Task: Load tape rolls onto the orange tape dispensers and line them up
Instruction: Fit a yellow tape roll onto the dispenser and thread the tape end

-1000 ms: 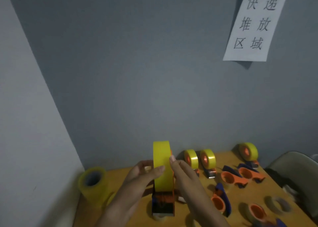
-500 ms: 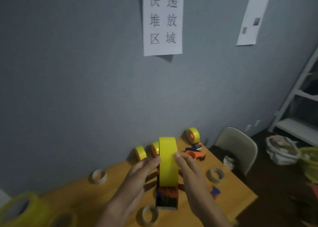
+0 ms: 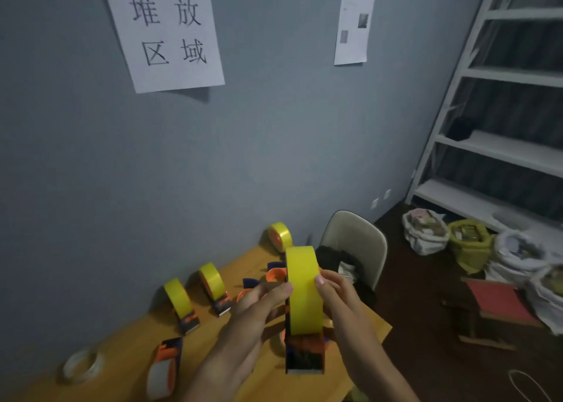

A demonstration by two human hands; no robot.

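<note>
Now, in the head view, your left hand and right hand pinch the yellow tape roll from both sides, seated on the orange dispenser, held above the wooden table. Three loaded dispensers stand near the wall.

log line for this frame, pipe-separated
stage: seating roll | left hand: grips yellow tape roll | right hand: grips same roll | held dispenser: above table | loaded dispensers near wall
</note>
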